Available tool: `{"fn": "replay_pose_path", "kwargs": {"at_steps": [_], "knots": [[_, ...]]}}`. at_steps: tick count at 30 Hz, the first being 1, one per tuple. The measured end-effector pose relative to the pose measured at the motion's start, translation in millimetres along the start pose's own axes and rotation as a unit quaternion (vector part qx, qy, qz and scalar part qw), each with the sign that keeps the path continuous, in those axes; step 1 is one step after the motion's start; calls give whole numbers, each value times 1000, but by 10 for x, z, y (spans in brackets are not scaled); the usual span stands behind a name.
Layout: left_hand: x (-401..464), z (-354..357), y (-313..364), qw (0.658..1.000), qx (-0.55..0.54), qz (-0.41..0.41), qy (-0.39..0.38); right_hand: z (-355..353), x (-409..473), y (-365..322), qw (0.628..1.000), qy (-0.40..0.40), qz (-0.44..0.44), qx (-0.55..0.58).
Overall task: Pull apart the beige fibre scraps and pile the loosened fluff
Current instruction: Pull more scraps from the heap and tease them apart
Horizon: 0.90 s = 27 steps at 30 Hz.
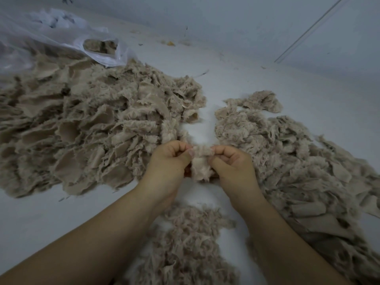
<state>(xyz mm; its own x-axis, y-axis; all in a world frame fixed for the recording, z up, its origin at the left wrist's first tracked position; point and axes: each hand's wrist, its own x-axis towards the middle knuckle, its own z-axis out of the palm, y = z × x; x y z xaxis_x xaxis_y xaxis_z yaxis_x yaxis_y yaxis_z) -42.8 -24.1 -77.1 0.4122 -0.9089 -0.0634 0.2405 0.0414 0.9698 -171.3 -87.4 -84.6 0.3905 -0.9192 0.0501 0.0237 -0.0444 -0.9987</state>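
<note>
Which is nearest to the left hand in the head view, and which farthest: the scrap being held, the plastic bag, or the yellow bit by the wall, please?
1. Scrap, in the left hand's grip.
2. Plastic bag, upper left.
3. Yellow bit, far by the wall.

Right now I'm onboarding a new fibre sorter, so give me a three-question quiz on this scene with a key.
1. True or false: the left hand and the right hand both pinch the same beige fibre scrap.
2. Which lies at the far left edge, partly over the big pile of scraps?
A. a metal tray
B. a clear plastic bag
C. a cardboard box
3. Fill in: the loose fluff heap nearest the person lies between the two ______.

Key:
1. True
2. B
3. forearms
</note>
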Motion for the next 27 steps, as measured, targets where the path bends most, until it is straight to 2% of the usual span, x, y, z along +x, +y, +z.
{"fn": "replay_pose_path", "kwargs": {"at_steps": [4, 8, 10, 17, 24, 27], "knots": [[17, -3, -12, 999, -29, -33, 4, 4, -3, -6, 999, -2, 15, 30], [-27, -11, -22, 995, 90, -4, -38, -13, -13, -2, 1000, 8, 14, 15], [-40, -11, -31, 993, 111, 8, -49, -9, -29, -21, 999, -8, 6, 47], [-4, -98, -14, 997, 55, -54, -33, -22, -10, -4, 999, -39, 22, 21], [9, -108, -11, 997, 6, -56, -43, -30, -14, -10, 999, -37, 11, 13], [-1, -79, -29, 998, -23, -38, -42, -35, -26, -14, 1000, -5, 2, 17]]}}
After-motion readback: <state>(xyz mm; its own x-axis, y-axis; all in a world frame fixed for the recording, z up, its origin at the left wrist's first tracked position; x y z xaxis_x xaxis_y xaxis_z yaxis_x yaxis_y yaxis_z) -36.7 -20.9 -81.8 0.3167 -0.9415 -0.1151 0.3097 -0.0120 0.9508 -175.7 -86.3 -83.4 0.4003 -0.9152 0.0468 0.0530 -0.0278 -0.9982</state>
